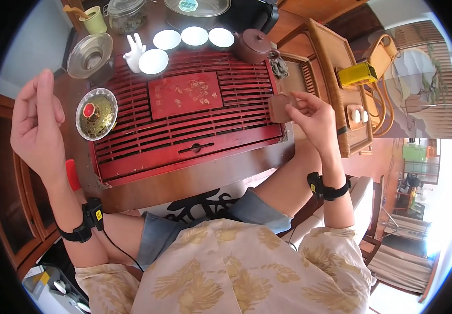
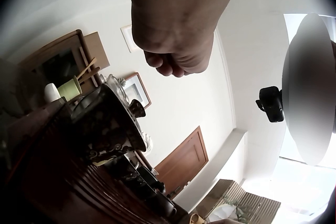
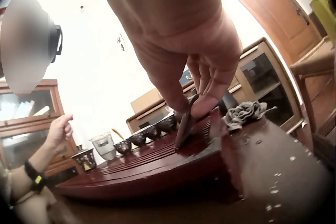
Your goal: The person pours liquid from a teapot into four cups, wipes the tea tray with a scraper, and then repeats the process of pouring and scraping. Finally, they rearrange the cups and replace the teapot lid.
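Held thing: a small brown clay piece, possibly a lid or a cup, is pinched at the right edge of the red slatted tea tray, at about 3 o'clock from the tray's middle.
Right hand: the right hand is closed on the clay piece, thumb and fingertips curled round its edge; in the right wrist view it is seen held on edge just above the tray's corner.
Direction from grip: the piece lies at 9 o'clock from the right palm, toward the tray.
Long axis: tilted near upright in the pinch; the exact lean cannot be told.
Left hand: the left hand is raised off the tray's left side, fingers loosely curled, nothing held.
Nearer hand: the right; the left is well apart, beyond the lidded gold bowl.
Brown teapot: stands at 11 o'clock from the held piece, near the tray's far right corner.
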Demonstrator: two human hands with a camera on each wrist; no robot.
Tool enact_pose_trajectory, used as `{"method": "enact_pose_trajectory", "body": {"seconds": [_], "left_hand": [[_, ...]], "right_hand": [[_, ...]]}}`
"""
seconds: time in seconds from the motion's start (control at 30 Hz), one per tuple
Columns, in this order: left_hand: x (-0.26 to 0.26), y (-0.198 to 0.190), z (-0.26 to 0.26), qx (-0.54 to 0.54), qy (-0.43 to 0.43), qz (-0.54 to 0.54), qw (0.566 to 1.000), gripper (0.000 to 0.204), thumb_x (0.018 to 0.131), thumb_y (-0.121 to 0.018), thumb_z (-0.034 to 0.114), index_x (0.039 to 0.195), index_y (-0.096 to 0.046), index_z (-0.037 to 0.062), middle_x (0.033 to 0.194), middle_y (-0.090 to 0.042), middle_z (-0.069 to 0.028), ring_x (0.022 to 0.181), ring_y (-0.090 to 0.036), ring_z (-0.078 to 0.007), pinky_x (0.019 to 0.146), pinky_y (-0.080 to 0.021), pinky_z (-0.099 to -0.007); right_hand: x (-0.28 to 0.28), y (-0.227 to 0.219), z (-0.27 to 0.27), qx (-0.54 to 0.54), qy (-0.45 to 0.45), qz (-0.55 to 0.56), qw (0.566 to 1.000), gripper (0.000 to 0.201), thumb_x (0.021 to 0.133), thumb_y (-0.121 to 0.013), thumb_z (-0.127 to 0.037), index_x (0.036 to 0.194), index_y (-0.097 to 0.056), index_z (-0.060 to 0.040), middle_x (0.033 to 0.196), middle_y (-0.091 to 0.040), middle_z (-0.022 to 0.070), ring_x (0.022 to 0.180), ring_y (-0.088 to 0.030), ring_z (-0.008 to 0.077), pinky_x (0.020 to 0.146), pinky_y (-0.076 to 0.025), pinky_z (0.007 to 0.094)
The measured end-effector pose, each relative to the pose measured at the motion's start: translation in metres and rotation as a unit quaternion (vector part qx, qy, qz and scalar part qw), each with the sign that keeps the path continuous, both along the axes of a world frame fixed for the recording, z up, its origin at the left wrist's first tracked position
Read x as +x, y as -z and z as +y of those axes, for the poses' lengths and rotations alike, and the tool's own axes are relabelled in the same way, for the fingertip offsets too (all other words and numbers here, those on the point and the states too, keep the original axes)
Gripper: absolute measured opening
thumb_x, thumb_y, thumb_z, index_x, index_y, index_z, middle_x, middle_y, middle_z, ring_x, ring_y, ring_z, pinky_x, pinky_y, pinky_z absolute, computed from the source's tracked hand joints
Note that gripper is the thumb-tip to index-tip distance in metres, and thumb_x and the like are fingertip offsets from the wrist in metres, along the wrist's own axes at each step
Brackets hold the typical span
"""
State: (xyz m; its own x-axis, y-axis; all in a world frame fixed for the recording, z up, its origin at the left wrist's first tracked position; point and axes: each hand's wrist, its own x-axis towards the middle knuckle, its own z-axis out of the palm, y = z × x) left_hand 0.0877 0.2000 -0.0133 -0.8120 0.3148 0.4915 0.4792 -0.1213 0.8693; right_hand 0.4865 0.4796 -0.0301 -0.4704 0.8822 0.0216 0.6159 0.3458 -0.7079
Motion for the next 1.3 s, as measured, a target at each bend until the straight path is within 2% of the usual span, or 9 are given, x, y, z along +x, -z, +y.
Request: {"method": "enact_pose_trajectory", "body": {"seconds": [0.23, 0.5, 0.57, 0.67, 0.8, 1.0, 1.1, 1.2, 1.3], "left_hand": [[0.002, 0.000, 0.001, 0.000, 0.006, 0.004, 1.000, 0.015, 0.107, -0.077, 0.008, 0.118, -0.078, -0.0030, 0.079, -0.070, 0.0014, 0.063, -0.052, -0.0005, 0.057, -0.032, -0.0199], [0.000, -0.001, -0.002, -0.002, 0.004, 0.001, 1.000, 0.016, 0.107, -0.077, 0.007, 0.119, -0.078, -0.0032, 0.081, -0.072, 0.0004, 0.063, -0.052, -0.0008, 0.057, -0.034, -0.0198], [-0.001, 0.001, 0.000, 0.005, 0.004, -0.009, 1.000, 0.017, 0.106, -0.078, 0.007, 0.120, -0.078, -0.0033, 0.083, -0.073, -0.0002, 0.063, -0.052, -0.0011, 0.057, -0.034, -0.0199], [0.001, 0.000, 0.000, 0.008, 0.002, -0.010, 1.000, 0.017, 0.106, -0.078, 0.007, 0.120, -0.077, -0.0035, 0.085, -0.074, -0.0010, 0.064, -0.053, -0.0014, 0.057, -0.035, -0.0200], [-0.003, 0.002, -0.004, 0.001, 0.010, -0.005, 1.000, 0.017, 0.106, -0.077, 0.006, 0.120, -0.077, -0.0039, 0.082, -0.071, 0.0002, 0.065, -0.053, -0.0015, 0.058, -0.035, -0.0200], [0.005, -0.003, -0.001, 0.002, 0.000, -0.005, 1.000, 0.016, 0.106, -0.077, 0.005, 0.120, -0.078, -0.0035, 0.079, -0.068, 0.0025, 0.065, -0.052, -0.0010, 0.058, -0.033, -0.0196], [0.006, -0.004, -0.001, -0.007, 0.004, -0.008, 1.000, 0.015, 0.107, -0.077, 0.007, 0.119, -0.078, -0.0028, 0.078, -0.068, 0.0031, 0.064, -0.051, -0.0005, 0.059, -0.033, -0.0193], [0.006, -0.005, 0.000, -0.006, 0.009, -0.007, 1.000, 0.015, 0.106, -0.077, 0.007, 0.118, -0.079, -0.0023, 0.078, -0.068, 0.0035, 0.064, -0.051, -0.0003, 0.059, -0.033, -0.0191], [0.008, -0.005, 0.003, -0.002, 0.001, -0.016, 1.000, 0.015, 0.106, -0.077, 0.007, 0.118, -0.079, -0.0023, 0.079, -0.069, 0.0032, 0.065, -0.051, -0.0002, 0.059, -0.033, -0.0191]], "right_hand": [[-0.031, -0.004, -0.042, 0.228, -0.081, -0.027, 0.970, 0.024, 0.092, -0.081, -0.006, 0.116, -0.082, -0.0036, 0.092, -0.078, 0.0134, 0.077, -0.076, 0.0226, 0.072, -0.062, 0.0355], [-0.107, 0.023, -0.140, 0.160, -0.236, 0.068, 0.956, 0.022, 0.085, -0.078, -0.005, 0.107, -0.074, -0.0066, 0.101, -0.076, 0.0133, 0.092, -0.075, 0.0338, 0.079, -0.063, 0.0459], [-0.135, 0.021, -0.166, 0.140, -0.247, 0.167, 0.944, 0.012, 0.090, -0.080, -0.002, 0.102, -0.077, -0.0055, 0.078, -0.069, 0.0117, 0.070, -0.072, 0.0268, 0.064, -0.059, 0.0386], [-0.153, 0.016, -0.170, 0.007, -0.247, 0.162, 0.955, 0.012, 0.093, -0.080, -0.008, 0.101, -0.076, -0.0011, 0.090, -0.078, 0.0141, 0.079, -0.077, 0.0298, 0.072, -0.063, 0.0395], [-0.138, 0.018, -0.127, -0.179, -0.141, 0.152, 0.962, 0.022, 0.099, -0.084, -0.013, 0.112, -0.080, 0.0045, 0.098, -0.083, 0.0051, 0.086, -0.074, 0.0071, 0.076, -0.063, 0.0258], [-0.043, 0.016, -0.049, -0.082, 0.057, 0.113, 0.989, 0.025, 0.097, -0.086, -0.017, 0.110, -0.081, 0.0046, 0.088, -0.081, 0.0070, 0.076, -0.074, 0.0091, 0.067, -0.059, 0.0253], [-0.018, 0.013, -0.034, 0.107, 0.096, 0.061, 0.988, 0.019, 0.096, -0.085, -0.013, 0.109, -0.083, 0.0005, 0.087, -0.080, 0.0072, 0.077, -0.074, 0.0092, 0.069, -0.060, 0.0264], [-0.032, 0.022, -0.053, 0.205, 0.029, 0.026, 0.978, 0.017, 0.095, -0.085, -0.012, 0.110, -0.085, -0.0039, 0.089, -0.081, 0.0084, 0.075, -0.075, 0.0126, 0.070, -0.061, 0.0287], [-0.071, 0.034, -0.097, 0.221, -0.084, 0.012, 0.972, 0.021, 0.086, -0.082, -0.008, 0.107, -0.082, -0.0084, 0.095, -0.078, 0.0120, 0.085, -0.076, 0.0315, 0.078, -0.063, 0.0433]]}}
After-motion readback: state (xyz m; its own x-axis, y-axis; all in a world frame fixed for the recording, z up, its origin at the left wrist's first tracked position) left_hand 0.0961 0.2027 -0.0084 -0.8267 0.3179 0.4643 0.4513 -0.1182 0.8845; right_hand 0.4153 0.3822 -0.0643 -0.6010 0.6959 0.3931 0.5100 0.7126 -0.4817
